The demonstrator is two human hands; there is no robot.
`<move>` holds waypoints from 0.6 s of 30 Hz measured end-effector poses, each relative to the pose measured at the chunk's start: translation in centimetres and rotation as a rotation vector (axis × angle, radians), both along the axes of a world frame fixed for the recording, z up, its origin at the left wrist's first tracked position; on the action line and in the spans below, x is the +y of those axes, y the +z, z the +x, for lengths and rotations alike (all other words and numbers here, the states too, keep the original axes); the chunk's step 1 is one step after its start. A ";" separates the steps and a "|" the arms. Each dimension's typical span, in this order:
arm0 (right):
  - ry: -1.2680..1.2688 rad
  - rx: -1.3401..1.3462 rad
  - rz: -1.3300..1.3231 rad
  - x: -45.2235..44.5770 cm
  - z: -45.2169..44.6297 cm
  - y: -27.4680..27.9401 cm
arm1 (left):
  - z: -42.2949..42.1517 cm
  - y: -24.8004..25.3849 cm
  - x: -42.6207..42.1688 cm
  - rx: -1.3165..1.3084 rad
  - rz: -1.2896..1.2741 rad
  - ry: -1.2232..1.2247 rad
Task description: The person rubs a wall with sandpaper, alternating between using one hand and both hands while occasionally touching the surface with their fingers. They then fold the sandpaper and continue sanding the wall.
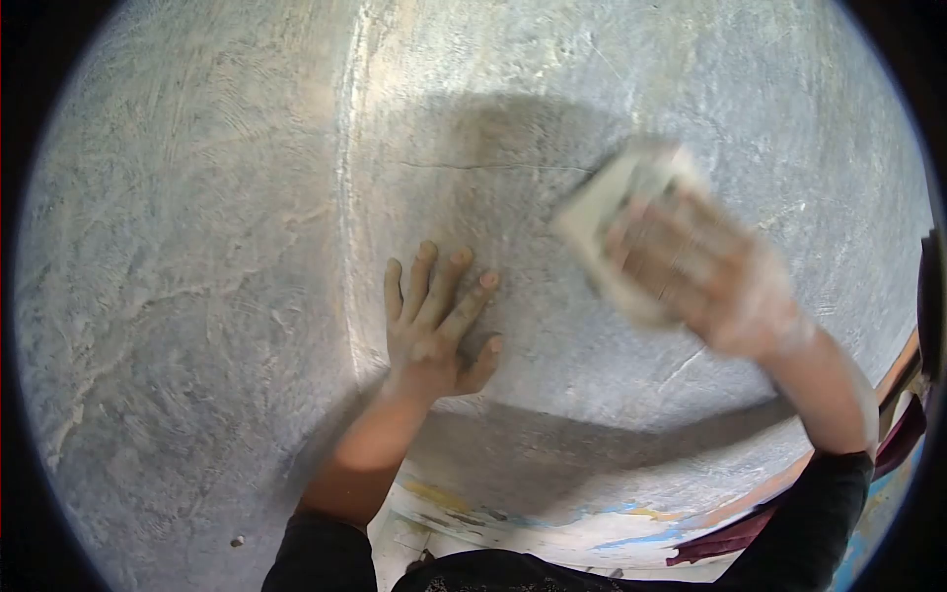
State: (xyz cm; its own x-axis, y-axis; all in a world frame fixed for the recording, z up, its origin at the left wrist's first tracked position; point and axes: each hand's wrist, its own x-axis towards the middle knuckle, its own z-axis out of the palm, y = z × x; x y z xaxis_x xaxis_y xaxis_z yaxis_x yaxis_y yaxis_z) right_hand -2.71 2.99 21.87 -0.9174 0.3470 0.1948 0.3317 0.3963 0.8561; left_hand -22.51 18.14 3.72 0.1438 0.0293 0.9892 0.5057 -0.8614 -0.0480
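Observation:
My left hand point(429, 326) lies flat on a rough grey plastered wall point(227, 247), fingers spread, holding nothing. To its right, my right hand point(710, 276) is blurred by motion. Its fingers are over a pale, flat, four-cornered sanding block point(592, 217), pressed against the wall. The block is tilted, and part of it is hidden under the fingers. Grey dust covers both hands. A thin crack point(473, 167) runs across the wall left of the block.
A pale vertical ridge point(345, 187) marks the wall left of my left hand. White, blue and yellow paint patches point(592, 538) show along its lower part. Dark red cloth point(725, 541) hangs at the lower right. A small hole point(237, 541) sits at the lower left.

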 end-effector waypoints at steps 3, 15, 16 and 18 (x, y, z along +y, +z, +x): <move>-0.086 0.106 0.229 1.0 -1.8 2.6 | -1.0 -0.9 0.5 0.022 -0.039 -0.012; 0.031 -0.265 0.093 3.5 -2.3 -1.9 | -2.0 -3.2 2.0 -0.041 -0.028 -0.053; -0.010 -0.240 -0.187 2.0 -3.4 -2.6 | -2.1 -3.2 2.0 -0.035 -0.030 -0.053; 0.007 -0.073 -0.106 2.6 -3.0 -1.0 | -2.0 -3.2 2.0 -0.037 -0.026 -0.043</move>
State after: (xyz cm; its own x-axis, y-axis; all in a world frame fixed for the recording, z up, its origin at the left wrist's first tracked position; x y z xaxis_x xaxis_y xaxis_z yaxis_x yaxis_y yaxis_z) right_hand -5.67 5.55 20.84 -0.9302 0.3559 0.0895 0.2667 0.4883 0.8309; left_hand -24.51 20.17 0.48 0.1087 0.0498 0.9928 0.4689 -0.8832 -0.0070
